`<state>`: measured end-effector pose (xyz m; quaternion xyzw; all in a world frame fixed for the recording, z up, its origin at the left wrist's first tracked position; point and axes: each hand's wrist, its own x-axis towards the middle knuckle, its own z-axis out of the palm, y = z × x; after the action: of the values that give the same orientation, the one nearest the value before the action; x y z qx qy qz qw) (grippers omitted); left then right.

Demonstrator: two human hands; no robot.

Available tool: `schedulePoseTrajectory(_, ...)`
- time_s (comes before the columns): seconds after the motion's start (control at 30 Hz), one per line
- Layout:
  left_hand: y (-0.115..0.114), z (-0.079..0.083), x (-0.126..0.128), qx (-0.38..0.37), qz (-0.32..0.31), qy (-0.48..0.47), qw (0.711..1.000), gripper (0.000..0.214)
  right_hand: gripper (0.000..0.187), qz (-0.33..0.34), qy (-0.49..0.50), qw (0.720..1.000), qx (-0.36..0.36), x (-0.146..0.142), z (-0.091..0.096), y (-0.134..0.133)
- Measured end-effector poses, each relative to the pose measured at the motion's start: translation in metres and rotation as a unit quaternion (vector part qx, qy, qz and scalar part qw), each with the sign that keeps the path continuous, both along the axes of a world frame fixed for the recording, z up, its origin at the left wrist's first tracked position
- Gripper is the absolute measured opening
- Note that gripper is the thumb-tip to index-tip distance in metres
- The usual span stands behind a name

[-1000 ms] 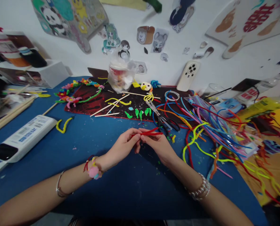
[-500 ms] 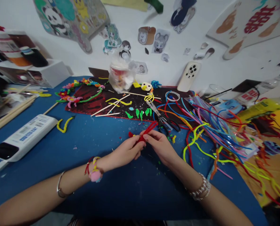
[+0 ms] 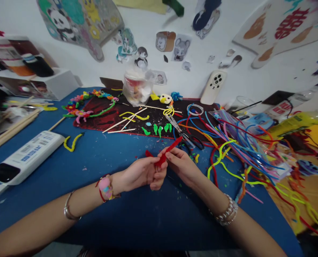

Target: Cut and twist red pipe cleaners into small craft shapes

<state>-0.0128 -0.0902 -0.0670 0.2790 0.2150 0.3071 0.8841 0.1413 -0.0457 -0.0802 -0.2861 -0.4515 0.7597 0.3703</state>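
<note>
A red pipe cleaner (image 3: 174, 144), bent and bunched at its lower end, is held between both hands above the blue table. My left hand (image 3: 148, 172) pinches the bunched end between thumb and fingers. From the other side, the fingertips of my right hand (image 3: 181, 164) close on the same red piece where its straight part rises toward the upper right. Just beyond my hands lie black-handled scissors (image 3: 184, 134). Several small green twisted pieces (image 3: 155, 129) rest on the dark mat past my fingers.
To the right spreads a heap of coloured pipe cleaners (image 3: 244, 142). A white power bank-like device (image 3: 27, 157) lies at left. Behind are a flower garland (image 3: 92, 113), thin wooden sticks (image 3: 127, 119), a bagged cup (image 3: 136, 87) and a phone (image 3: 214, 87) against the wall.
My left hand has rolled, showing more of its palm and curled fingers, and its bracelet has turned. The red pipe cleaner's strands now appear closer together.
</note>
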Motion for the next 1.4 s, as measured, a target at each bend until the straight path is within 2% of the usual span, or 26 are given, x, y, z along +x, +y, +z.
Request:
schedulePoseTrajectory(0.23,-0.001,0.0,-0.001,-0.021,-0.027,-0.065,0.997,0.029,0.007,0.026,0.037,0.999,-0.007,0.002,0.003,-0.001)
schedulePoseTrajectory(0.37,-0.001,-0.002,-0.001,-0.026,-0.039,-0.062,0.997,0.025,0.007,0.032,0.042,0.999,-0.001,0.003,0.001,-0.001)
schedulePoseTrajectory(0.63,-0.004,-0.004,0.001,0.048,-0.019,-0.005,0.999,0.035,0.008,0.017,0.016,1.0,0.012,0.004,0.003,0.001)
schedulePoseTrajectory(0.8,-0.005,0.0,0.002,0.09,0.003,0.042,0.995,0.026,0.008,0.028,0.007,0.999,0.025,0.005,0.002,0.001)
schedulePoseTrajectory(0.97,-0.004,-0.006,0.004,0.137,0.014,0.09,0.986,0.024,0.009,0.025,0.001,0.999,0.033,0.005,-0.001,0.001)
schedulePoseTrajectory(1.13,-0.005,-0.006,0.006,0.197,0.023,0.177,0.964,0.022,0.009,0.024,0.0,0.999,0.03,0.004,0.0,0.001)
schedulePoseTrajectory(1.4,-0.01,-0.003,0.005,0.303,0.08,0.371,0.874,0.028,0.012,-0.007,-0.009,1.0,0.014,0.0,-0.001,-0.002)
